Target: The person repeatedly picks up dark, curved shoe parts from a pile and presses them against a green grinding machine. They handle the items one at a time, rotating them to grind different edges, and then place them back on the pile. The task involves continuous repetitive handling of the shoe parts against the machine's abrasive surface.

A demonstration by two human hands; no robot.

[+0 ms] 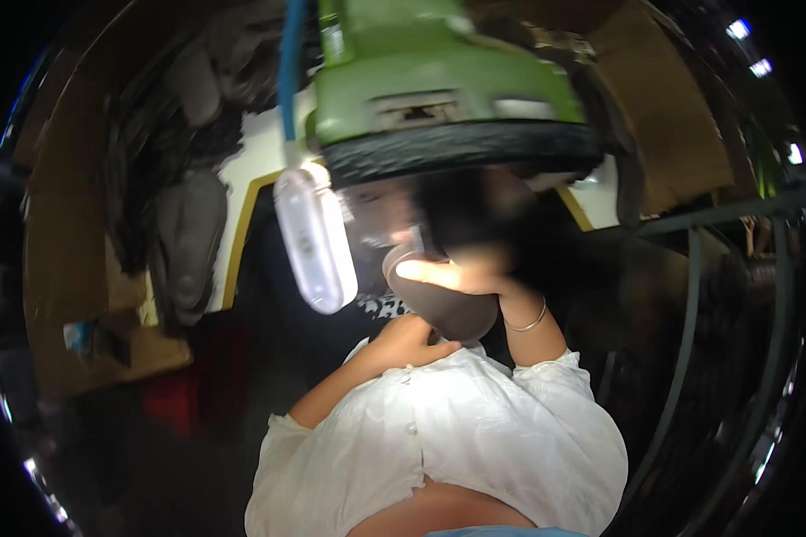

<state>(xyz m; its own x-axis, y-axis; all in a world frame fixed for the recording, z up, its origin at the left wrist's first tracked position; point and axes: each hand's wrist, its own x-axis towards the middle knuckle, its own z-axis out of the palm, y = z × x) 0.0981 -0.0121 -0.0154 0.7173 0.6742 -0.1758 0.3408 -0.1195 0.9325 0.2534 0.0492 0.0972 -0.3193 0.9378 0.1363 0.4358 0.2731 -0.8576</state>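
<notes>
Under the green machine (439,80), right hand (470,273) grips the dark sole (439,309).

lamp (315,237) left of shoe sole (443,304) | machine (448,89) above sole

We count one green machine (439,76) up top. One black round wheel (461,152) under it. One blue cord (289,67). One white lamp (315,237) hanging. We see two hands: left hand (412,340), right hand (461,273). One dark shoe sole (443,304) between them. One thin bangle (528,322) on right wrist. Two more dark soles (186,237) at left, in a pile, as far as we can tell. Two white sleeves (555,376).
</notes>
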